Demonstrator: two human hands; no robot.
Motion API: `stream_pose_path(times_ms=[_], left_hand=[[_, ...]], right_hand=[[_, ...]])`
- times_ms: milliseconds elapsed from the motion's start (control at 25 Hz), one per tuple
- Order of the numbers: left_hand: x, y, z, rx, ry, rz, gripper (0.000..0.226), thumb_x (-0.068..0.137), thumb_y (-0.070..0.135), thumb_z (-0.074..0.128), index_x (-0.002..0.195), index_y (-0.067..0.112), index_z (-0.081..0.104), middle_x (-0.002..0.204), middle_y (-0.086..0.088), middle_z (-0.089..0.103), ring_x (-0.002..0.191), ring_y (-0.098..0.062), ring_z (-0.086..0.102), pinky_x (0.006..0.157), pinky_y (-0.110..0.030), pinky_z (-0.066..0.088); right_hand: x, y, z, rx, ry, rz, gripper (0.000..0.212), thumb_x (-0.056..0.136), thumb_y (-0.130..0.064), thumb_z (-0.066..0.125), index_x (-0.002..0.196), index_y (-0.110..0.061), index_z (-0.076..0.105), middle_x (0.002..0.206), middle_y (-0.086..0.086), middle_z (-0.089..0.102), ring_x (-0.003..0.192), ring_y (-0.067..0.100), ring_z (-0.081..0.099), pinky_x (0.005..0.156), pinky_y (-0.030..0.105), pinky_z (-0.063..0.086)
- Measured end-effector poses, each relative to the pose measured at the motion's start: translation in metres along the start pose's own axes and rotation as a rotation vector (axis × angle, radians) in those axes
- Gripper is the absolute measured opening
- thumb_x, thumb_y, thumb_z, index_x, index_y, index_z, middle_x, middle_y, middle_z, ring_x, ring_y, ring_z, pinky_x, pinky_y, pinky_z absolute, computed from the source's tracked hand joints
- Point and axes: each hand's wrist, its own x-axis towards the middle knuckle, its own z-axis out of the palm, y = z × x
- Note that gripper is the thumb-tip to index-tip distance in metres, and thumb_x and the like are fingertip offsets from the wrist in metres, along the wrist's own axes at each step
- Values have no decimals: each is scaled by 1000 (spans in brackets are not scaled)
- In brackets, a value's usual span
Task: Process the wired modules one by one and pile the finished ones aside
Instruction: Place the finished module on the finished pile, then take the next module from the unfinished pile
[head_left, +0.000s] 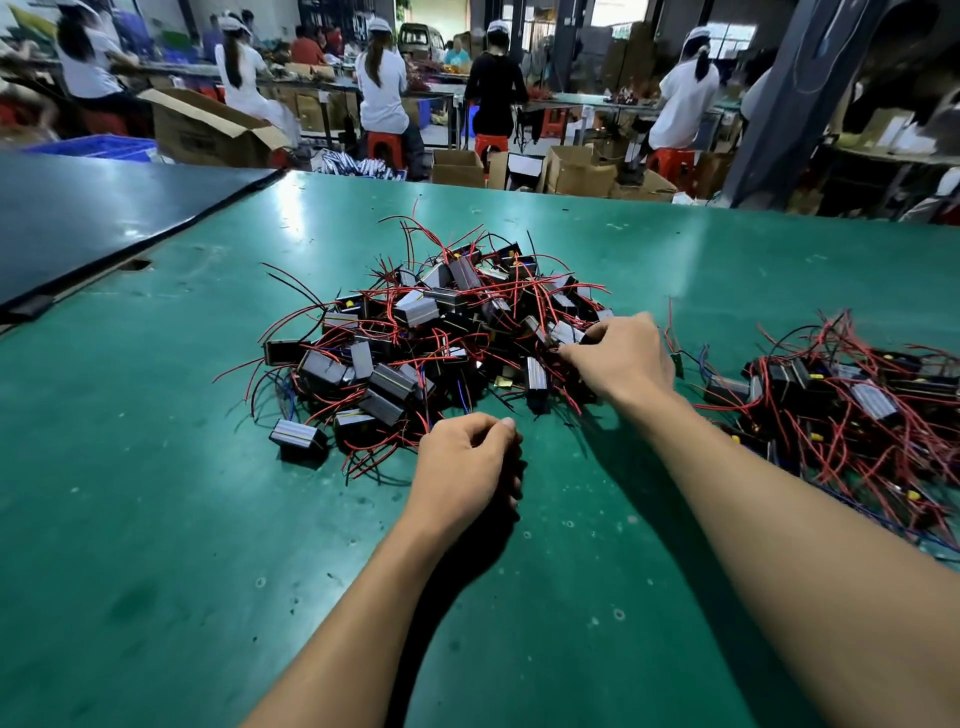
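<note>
A green-surfaced bench (156, 519) is recorded across most of the view. A dark panel (104, 208) is laid over its far-left corner. Beyond the far edge, seated workers (382, 88) in white caps are seen from behind at other tables, with open cardboard boxes (208, 130) and red stools (387, 148) on the floor between.

At the middle of the bench a large heap of wired modules (415, 332) is noted: small dark blocks with silvery ribbed faces, tangled in red and black leads. A second pile (857, 415) of the same modules is found at the right edge of the bench, flatter and well apart from the heap, partly cut off by the frame.

The right hand (623, 358) is extended to the right flank of the heap; its thumb and fingers are closed round a dark module (588, 339) lying there among the leads. The left hand (467, 467) is held at the near edge of the heap, just beside trailing red leads, with fingers curled inward and thumb laid on top. Whether anything is enclosed in it cannot be told, as the palm is hidden.

One single module (298, 439) is noted at the heap's near-left edge, ribbed face up.
</note>
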Motion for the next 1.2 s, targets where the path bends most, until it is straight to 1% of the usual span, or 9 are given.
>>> stream_pose_path(times_ms=[120,280,440,560,800,960,1040,1120,1200], left_hand=[[-3,1,-1,23,-19,21,29,100,16,54,87,-7,66,68,-19,63,52,-23,59,46,-28,51],[-4,4,-3,56,-43,52,32,101,16,52,87,-9,65,64,-17,62,47,-18,57,44,-25,49],[-6,4,-4,76,-56,60,31,101,18,52,87,-7,65,67,-17,64,50,-17,59,46,-24,50],[-7,3,-4,98,-57,68,31,101,19,53,86,-4,67,72,-23,66,53,-20,60,49,-25,51],[-6,1,-3,121,-44,67,31,100,22,54,83,0,68,70,-20,67,52,-19,60,50,-27,50],[-5,0,-3,130,-33,77,31,100,22,54,83,0,69,72,-24,69,54,-25,63,57,-35,51],[-5,-1,-2,105,-26,67,30,99,21,55,83,0,69,74,-26,68,54,-25,62,54,-33,51],[-5,-1,-2,79,-17,44,29,99,21,57,82,1,70,76,-25,69,53,-22,60,50,-27,50],[-4,-1,-1,97,-9,40,28,98,22,58,82,5,72,75,-21,71,52,-18,60,48,-23,49]], right_hand=[[-2,-4,-25,46,95,-29,32,82,-41,69,111,-27,73,115,7,51,106,32,60,88,35,44],[-6,-12,-52,128,188,-107,42,84,-47,68,119,-24,69,114,6,67,102,29,64,88,36,50],[-15,-17,-58,277,182,-112,37,84,-48,70,114,-27,68,100,-1,73,89,20,65,70,28,45],[-23,-16,-61,397,288,-196,30,86,-47,71,109,-27,68,95,-5,74,84,15,68,71,29,53],[-16,-8,-71,531,454,-273,27,89,-44,68,99,-20,63,91,-5,68,83,15,64,75,29,48],[-8,0,-69,633,236,-99,23,91,-40,65,96,-21,53,95,3,70,82,26,70,77,39,55],[-8,8,-67,603,14,34,22,91,-34,65,102,-18,54,92,8,75,69,23,70,62,34,53],[-11,17,-65,553,-211,124,16,92,-26,63,100,-14,57,84,9,76,52,17,63,47,23,42],[-17,24,-65,549,-389,205,10,94,-22,62,95,-12,60,76,7,73,43,13,57,45,18,35]])
